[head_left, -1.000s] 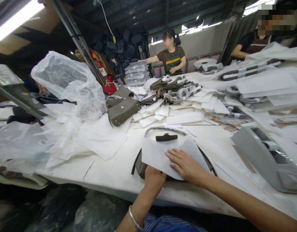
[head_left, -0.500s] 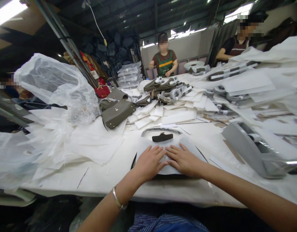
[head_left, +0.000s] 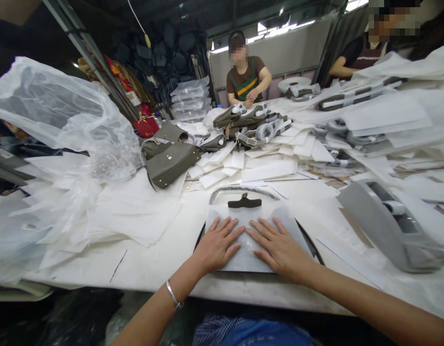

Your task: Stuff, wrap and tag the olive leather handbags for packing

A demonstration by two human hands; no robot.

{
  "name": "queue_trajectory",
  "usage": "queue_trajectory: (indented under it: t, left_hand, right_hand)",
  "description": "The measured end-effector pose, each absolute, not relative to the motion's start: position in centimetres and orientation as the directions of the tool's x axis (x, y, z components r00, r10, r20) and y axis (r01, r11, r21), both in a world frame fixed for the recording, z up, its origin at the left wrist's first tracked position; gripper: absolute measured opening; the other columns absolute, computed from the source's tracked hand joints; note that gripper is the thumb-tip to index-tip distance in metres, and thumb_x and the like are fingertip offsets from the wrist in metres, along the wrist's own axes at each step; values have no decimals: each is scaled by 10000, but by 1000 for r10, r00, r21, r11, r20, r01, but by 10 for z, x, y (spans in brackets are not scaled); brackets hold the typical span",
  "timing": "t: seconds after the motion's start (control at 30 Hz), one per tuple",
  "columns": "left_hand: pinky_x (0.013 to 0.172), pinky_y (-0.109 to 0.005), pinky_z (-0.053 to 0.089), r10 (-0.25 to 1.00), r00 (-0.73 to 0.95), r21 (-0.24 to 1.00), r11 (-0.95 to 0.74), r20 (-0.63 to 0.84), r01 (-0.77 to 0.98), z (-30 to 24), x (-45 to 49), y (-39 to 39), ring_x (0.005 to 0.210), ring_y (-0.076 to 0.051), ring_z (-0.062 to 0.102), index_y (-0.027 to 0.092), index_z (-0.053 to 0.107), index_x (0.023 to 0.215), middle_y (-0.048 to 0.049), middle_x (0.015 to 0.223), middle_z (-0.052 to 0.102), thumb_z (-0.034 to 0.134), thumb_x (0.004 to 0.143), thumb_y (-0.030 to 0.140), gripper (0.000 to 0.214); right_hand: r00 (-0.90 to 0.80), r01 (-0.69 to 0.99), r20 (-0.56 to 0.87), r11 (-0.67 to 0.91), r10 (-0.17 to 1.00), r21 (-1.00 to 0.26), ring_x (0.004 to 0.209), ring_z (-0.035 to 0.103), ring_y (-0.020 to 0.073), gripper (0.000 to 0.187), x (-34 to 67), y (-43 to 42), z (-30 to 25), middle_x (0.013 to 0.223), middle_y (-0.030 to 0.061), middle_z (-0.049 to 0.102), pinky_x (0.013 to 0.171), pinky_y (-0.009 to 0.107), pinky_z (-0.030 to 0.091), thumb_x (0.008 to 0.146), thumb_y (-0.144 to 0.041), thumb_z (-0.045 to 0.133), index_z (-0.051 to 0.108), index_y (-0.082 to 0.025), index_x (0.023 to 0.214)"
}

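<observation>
Flat on a sheet of white tissue paper point(head_left: 247, 257) lie both my hands, fingers spread. My left hand point(head_left: 217, 245) presses the paper's left half, and my right hand point(head_left: 279, 247) rests on its right half. Beneath the sheet is a handbag, mostly hidden; its dark strap point(head_left: 311, 242) shows at the right side. Past my fingertips the bag's dark brown closure tab point(head_left: 245, 203) sticks out above the paper. The wrapped top handle point(head_left: 243, 190) arches behind the tab.
An olive handbag point(head_left: 173, 166) lies left of centre, near a stack of white sheets point(head_left: 131, 216) and a clear plastic bag point(head_left: 99, 125). A grey bag point(head_left: 384, 226) stands at right. More wrapped bags point(head_left: 248, 122) are piled ahead. A co-worker point(head_left: 247, 72) stands across the table.
My hands have moved slightly apart on the paper, the right one shifting rightward. More of the closure tab shows. The co-worker opposite has brought their hands together.
</observation>
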State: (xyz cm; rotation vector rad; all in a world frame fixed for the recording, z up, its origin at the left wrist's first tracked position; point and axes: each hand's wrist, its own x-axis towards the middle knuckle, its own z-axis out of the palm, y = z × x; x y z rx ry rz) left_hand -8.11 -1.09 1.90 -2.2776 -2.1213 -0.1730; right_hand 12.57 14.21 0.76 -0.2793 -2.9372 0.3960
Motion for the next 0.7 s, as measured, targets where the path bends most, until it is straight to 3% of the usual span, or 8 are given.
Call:
queue_trajectory:
  t: [0.1,0.27,0.47,0.6,0.7]
  left_hand:
    - [1208,-530,218,995,69,65,-74,78,995,21,-83,-10,1478,-263,295,283,368,1507,-63,1586,358,381,1022,445,511]
    - [1201,-572,208,994,106,142,-104,-6,984,27,-87,-11,1492,-304,251,295,284,1544,-88,1616,284,426,926,675,738]
    - [1202,-572,188,993,101,124,-107,53,986,17,-89,-16,1501,-310,216,313,303,1538,-70,1631,251,454,940,619,689]
    - [1206,-554,159,990,104,74,-111,93,991,11,-89,-20,1503,-319,200,296,287,1547,-76,1638,228,466,929,634,727]
    - [1216,-534,93,984,111,5,-113,138,994,10,-90,-19,1501,-323,202,268,312,1542,-92,1635,236,475,919,638,743]
  right_hand:
    - [-971,159,134,953,198,-259,1476,259,344,575,125,140,4,1604,66,305,1173,648,163,1014,-526,377,333,-295,1538]
    - [-974,168,101,947,203,-275,1476,263,334,568,122,146,6,1605,64,304,1178,641,175,1016,-522,367,345,-289,1533]
    - [-985,138,64,948,163,-287,1468,282,339,592,123,153,9,1603,54,305,1166,649,196,1008,-529,385,304,-301,1549]
    - [-980,115,139,972,146,-206,1468,286,310,615,124,154,6,1615,42,282,1180,597,179,1005,-484,427,249,-298,1564]
    - [-968,97,221,991,116,-92,1463,297,291,631,124,155,6,1607,49,306,1199,538,114,988,-483,465,292,-264,1555]
